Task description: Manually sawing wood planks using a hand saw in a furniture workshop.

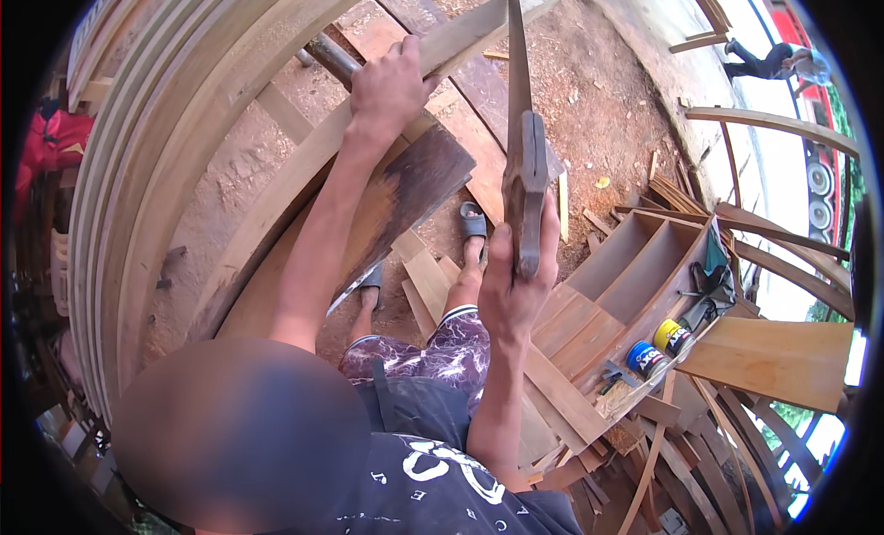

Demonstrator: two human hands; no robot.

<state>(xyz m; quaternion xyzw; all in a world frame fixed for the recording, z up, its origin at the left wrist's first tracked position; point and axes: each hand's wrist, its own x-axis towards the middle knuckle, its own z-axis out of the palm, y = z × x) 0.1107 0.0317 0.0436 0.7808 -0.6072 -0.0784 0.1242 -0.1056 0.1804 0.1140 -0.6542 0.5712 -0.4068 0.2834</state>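
My right hand (520, 291) is closed round the worn wooden handle of a handsaw (518, 70). The saw points away from me, its blade seen nearly edge-on, just right of a long curved wooden plank (493, 29). Over the edge of that plank my left hand (391, 88) lies with its fingers wrapped round it. A metal pipe (331, 58) shows beside the left hand. Below the plank lies a wide board (414, 180) with a dark-stained end. Whether the saw teeth touch the plank cannot be made out.
Several curved wooden strips (157, 167) stand at left. On the right is a wooden box with compartments (635, 259), with a blue can (645, 357) and a yellow can (672, 335) by it. Wood offcuts and shavings litter the dirt floor (589, 84). Another person (783, 63) is far off at upper right.
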